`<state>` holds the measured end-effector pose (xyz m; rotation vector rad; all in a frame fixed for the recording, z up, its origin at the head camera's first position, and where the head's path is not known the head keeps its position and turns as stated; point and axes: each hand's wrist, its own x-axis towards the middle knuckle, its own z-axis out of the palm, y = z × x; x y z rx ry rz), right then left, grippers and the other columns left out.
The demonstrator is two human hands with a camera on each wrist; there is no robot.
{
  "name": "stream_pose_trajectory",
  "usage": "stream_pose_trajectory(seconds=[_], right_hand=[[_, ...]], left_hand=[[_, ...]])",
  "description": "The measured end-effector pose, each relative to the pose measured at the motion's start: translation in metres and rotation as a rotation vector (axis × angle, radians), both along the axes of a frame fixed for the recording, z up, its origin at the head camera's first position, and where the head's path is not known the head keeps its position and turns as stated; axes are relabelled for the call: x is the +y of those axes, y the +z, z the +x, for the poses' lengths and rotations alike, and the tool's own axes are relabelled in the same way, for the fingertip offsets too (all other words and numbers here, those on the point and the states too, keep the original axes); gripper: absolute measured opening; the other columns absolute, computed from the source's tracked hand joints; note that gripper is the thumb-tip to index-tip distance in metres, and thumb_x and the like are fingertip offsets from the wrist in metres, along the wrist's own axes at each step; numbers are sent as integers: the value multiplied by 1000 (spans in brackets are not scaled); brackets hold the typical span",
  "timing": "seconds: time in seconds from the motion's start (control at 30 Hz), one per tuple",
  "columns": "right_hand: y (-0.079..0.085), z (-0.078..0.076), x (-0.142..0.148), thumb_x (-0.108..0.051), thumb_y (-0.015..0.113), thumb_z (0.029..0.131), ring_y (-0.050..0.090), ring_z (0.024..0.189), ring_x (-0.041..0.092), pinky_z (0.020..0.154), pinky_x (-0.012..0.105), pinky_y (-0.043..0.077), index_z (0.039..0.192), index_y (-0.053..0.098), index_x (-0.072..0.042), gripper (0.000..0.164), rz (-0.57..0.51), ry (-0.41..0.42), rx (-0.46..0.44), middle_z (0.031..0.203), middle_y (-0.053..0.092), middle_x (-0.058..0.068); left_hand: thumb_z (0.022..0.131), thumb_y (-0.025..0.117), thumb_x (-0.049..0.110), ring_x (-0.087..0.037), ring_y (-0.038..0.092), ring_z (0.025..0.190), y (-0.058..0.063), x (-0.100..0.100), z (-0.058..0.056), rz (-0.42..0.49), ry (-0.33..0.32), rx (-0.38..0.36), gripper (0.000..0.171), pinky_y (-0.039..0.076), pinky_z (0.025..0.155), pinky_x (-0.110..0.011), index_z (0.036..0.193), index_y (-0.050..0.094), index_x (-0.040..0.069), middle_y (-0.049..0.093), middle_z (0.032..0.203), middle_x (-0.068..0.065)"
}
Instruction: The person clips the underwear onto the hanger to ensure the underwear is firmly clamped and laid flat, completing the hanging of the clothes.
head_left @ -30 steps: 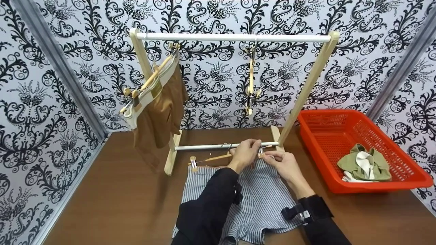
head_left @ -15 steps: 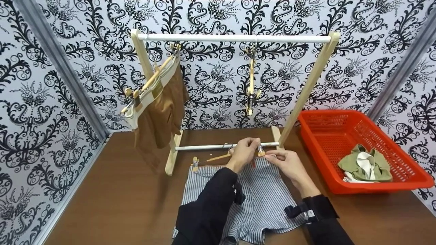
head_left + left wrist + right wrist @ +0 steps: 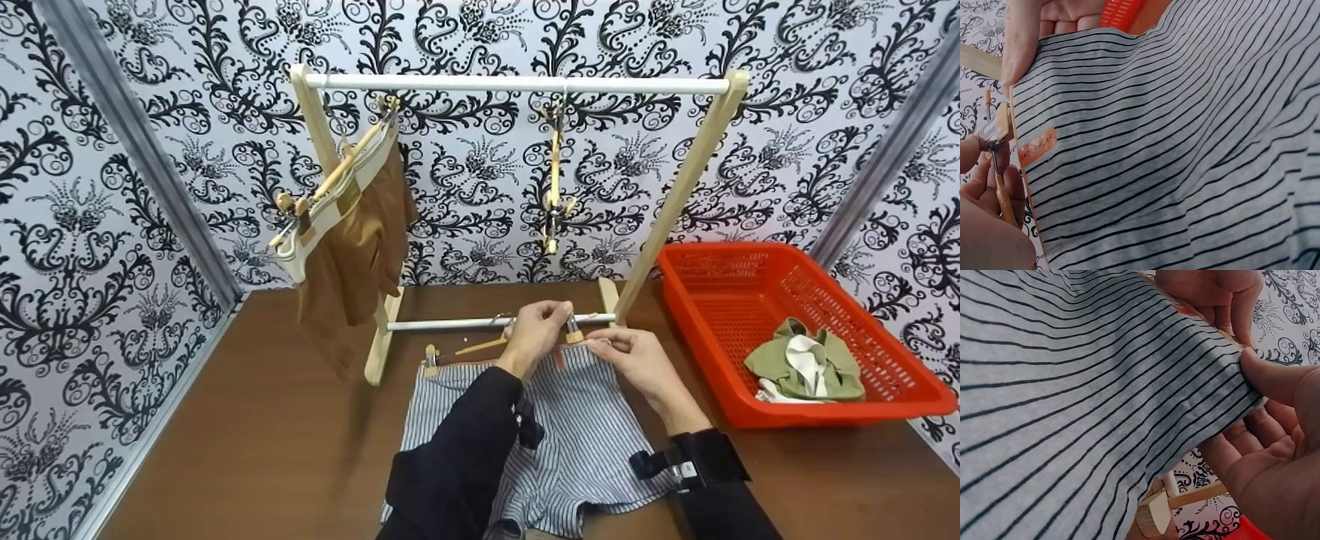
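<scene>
one pair of striped shorts [image 3: 577, 420] lies on the bench [image 3: 255, 435], waistband [image 3: 592, 358] toward the rack [image 3: 517, 84], legs [image 3: 615, 487] away from it. one hanger [image 3: 480, 346] runs crosswise along the waistband, right end slightly farther off. the left hand [image 3: 534, 334] reaches forward, its grip closed on the farther clip [image 3: 574, 333] of two; the right hand [image 3: 639, 369], reaching in from the right, pinches the waistband's corner, thumb [image 3: 1275, 375] on top.

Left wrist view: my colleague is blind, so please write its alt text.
Striped shorts with an orange UNDERWEAR label fill most of the frame; the right hand pinches one corner, and the left hand holds a hanger clip.
</scene>
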<state>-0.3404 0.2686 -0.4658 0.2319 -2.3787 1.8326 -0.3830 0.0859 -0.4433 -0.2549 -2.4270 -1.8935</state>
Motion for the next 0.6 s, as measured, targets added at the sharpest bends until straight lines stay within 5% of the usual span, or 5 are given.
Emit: stream_pose_trajectory(seconds=[0.1,0.23,0.4,0.53,0.6], right_hand=[[0,0,-3,-13,75,94,65,90,12,78,21,51,114,72,7,28,-7,-37,3,106,74,14],[-1,0,-7,-14,76,93,67,87,13,76,22,52,116,72,6,31,-43,-98,-8,104,75,13],[-1,-1,-11,-16,77,92,69,86,11,75,21,54,116,72,7,34,-77,-157,-24,102,76,12],[-1,-1,-12,-16,77,92,70,86,9,75,20,54,116,71,8,35,-93,-171,-30,102,76,12],[-2,-1,-11,-15,77,92,70,85,9,75,20,54,116,71,9,35,-106,-177,-34,101,76,12]], left_hand=[[101,64,34,-26,65,88,-2,0,2,47,-44,-18,29,24,113,-49,104,77,9,72,87,3],[101,63,33,-22,65,55,-5,-1,2,77,-85,-26,29,25,114,-44,107,76,8,67,72,-1],[100,63,38,-9,55,41,-7,-1,3,29,-88,-12,29,13,114,-44,107,76,13,63,65,2],[101,63,36,-9,54,42,-9,0,3,59,-115,-19,31,40,98,-36,110,75,8,64,70,2],[102,63,34,-9,53,42,-10,0,4,69,-124,-11,32,39,98,-34,110,75,5,65,71,1]])
